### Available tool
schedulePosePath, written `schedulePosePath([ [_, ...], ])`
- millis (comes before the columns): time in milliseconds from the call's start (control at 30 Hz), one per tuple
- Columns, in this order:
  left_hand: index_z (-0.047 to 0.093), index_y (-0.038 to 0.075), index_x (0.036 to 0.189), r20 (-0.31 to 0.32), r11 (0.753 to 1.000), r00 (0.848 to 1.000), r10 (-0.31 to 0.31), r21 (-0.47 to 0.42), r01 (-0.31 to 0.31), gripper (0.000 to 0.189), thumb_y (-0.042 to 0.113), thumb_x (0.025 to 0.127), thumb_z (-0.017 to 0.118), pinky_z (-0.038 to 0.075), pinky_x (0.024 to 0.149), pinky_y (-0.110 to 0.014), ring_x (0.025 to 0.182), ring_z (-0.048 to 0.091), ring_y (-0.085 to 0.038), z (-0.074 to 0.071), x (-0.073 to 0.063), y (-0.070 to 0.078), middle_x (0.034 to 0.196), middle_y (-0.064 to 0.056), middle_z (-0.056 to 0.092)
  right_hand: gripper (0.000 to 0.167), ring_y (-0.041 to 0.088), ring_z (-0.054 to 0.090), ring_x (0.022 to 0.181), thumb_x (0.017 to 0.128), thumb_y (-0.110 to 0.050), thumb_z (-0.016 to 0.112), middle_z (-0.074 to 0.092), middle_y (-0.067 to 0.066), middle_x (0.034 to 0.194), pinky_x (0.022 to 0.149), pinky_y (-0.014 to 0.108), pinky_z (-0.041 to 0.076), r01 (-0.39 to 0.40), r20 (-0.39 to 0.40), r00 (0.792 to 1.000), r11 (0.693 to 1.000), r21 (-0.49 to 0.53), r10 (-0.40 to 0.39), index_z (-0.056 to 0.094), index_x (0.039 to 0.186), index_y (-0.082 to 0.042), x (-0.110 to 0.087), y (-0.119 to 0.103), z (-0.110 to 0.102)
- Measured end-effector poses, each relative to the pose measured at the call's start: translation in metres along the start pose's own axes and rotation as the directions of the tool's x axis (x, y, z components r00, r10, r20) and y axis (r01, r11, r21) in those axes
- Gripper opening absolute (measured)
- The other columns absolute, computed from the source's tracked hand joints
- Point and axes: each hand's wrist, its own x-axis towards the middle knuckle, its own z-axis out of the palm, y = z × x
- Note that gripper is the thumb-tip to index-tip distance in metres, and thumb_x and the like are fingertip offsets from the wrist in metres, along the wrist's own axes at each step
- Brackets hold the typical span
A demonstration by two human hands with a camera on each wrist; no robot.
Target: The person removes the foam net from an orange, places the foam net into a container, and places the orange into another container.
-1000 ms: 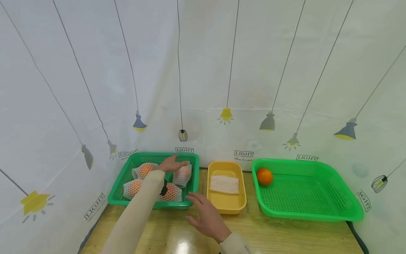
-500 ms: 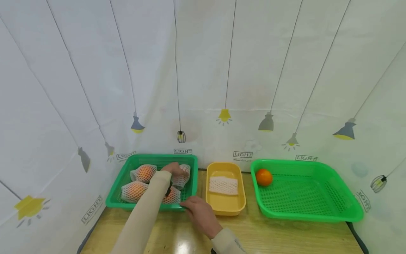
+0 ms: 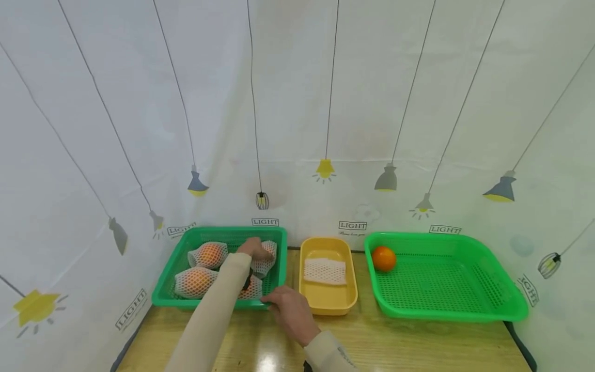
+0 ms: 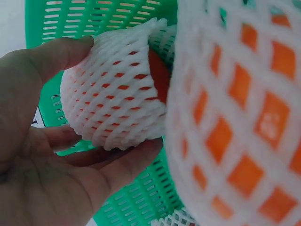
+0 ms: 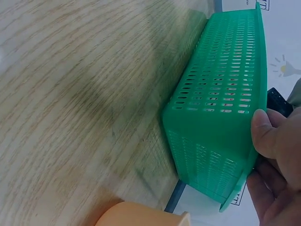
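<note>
Inside the dark green basket (image 3: 282,268) on the left, my left hand (image 3: 253,249) grips an orange in a white foam net (image 4: 115,89). Its thumb lies on one side of the net and its fingers curl under the other. Three more netted oranges share the basket: one at the back (image 3: 210,254), one at the front left (image 3: 195,282) and one partly hidden by my left wrist (image 3: 253,289). A netted orange (image 4: 240,127) looms large beside the held one in the left wrist view. My right hand (image 3: 292,314) pinches the basket's front right corner rim between thumb and fingers.
A yellow tray (image 3: 327,304) with a flat white foam net (image 3: 324,271) stands in the middle. At the right, a bright green basket (image 3: 446,289) holds one bare orange (image 3: 384,258). Behind the wooden table (image 3: 400,346) hangs a white lamp-print backdrop (image 3: 297,119).
My left hand has come down onto the netted orange at the basket's back right and closed round it. My right hand has moved left and taken hold of the basket's rim.
</note>
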Motion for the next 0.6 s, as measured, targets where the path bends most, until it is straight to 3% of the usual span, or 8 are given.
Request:
schedulePosePath([
  [133,0.051,-0.006,0.144,-0.028,0.999,0.999,0.016,-0.029,-0.017,0.080,0.037,0.085,0.081,0.050,0.106,-0.055,0.133,0.055,-0.043,0.000,-0.001,0.002,0.146,-0.026,0.055,0.031,0.005,0.070,0.095,0.084,-0.002,0.080,0.077,-0.011,0.102,0.076,0.019,0.058,-0.016,0.000,1.000,1.000,-0.020,0.016,0.082,0.105,-0.026,0.001,-0.001,0.001],
  [433,0.047,-0.003,0.149,-0.091,0.993,0.996,0.011,-0.115,-0.022,0.083,0.036,0.085,0.081,0.046,0.111,-0.058,0.138,0.050,-0.044,-0.015,-0.024,0.017,0.151,-0.025,0.051,0.030,0.005,0.070,0.096,0.081,-0.004,0.084,0.077,-0.012,0.101,0.072,0.019,0.057,-0.003,-0.014,1.000,0.996,-0.088,0.002,0.082,0.102,-0.025,0.001,-0.004,0.001],
  [600,0.046,-0.003,0.150,-0.125,0.991,0.990,0.062,-0.112,-0.076,0.082,0.038,0.087,0.079,0.048,0.108,-0.056,0.136,0.052,-0.043,-0.023,-0.033,0.023,0.151,-0.025,0.051,0.030,0.004,0.070,0.096,0.081,-0.006,0.083,0.077,-0.014,0.102,0.070,0.018,0.056,-0.021,-0.001,1.000,0.995,-0.102,0.021,0.082,0.103,-0.027,0.001,-0.005,0.001],
])
